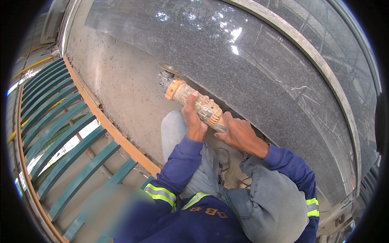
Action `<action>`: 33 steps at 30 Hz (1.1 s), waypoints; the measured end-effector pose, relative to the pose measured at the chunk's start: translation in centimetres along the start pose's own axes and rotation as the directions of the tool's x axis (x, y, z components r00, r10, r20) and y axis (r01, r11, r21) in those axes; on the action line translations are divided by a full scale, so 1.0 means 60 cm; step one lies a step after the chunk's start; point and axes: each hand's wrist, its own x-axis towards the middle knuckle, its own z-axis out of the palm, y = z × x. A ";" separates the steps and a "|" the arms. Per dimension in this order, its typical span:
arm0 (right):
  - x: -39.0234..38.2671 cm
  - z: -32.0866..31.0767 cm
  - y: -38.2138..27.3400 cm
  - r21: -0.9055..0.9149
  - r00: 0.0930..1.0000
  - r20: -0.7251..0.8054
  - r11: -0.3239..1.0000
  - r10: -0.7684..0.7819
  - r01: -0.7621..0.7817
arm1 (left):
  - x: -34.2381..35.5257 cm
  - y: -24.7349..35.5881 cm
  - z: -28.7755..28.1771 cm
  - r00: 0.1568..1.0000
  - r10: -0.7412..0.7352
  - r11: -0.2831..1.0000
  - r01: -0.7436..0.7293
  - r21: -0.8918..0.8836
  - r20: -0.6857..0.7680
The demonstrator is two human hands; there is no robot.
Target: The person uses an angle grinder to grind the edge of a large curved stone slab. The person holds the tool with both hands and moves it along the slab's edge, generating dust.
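An orange angle grinder [204, 108], caked in grey dust, lies across my two hands above my knees. My left hand [193, 117] is wrapped round the middle of its body, thumb on top. Round the rear end of the handle my right hand [240, 133] is closed. At the grinder's far end, a thin round disc [169, 68] is at the lower edge of a dark grey speckled stone slab [243, 77]. Whether the disc touches the slab, I cannot tell. The slab's polished face shows bright reflections.
On the left stands a green slatted railing [67, 133] with an orange-brown edge rail [109, 125]. Dusty concrete floor [117, 77] lies between it and the slab. A pale curved metal frame [320, 65] crosses the right side. A dark cord [245, 182] shows between my legs.
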 end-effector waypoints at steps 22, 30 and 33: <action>-0.001 0.006 0.008 0.034 0.999 0.019 0.999 0.032 -0.033 | -0.006 0.004 0.008 1.000 -0.008 1.000 0.008 0.010 0.002; -0.008 -0.007 0.004 -0.017 1.000 -0.001 1.000 -0.007 0.006 | -0.020 0.002 0.016 1.000 -0.012 1.000 0.012 -0.002 -0.014; -0.008 -0.006 0.003 -0.006 1.000 -0.012 1.000 -0.001 0.001 | -0.016 0.006 0.017 1.000 -0.015 1.000 0.015 0.000 0.003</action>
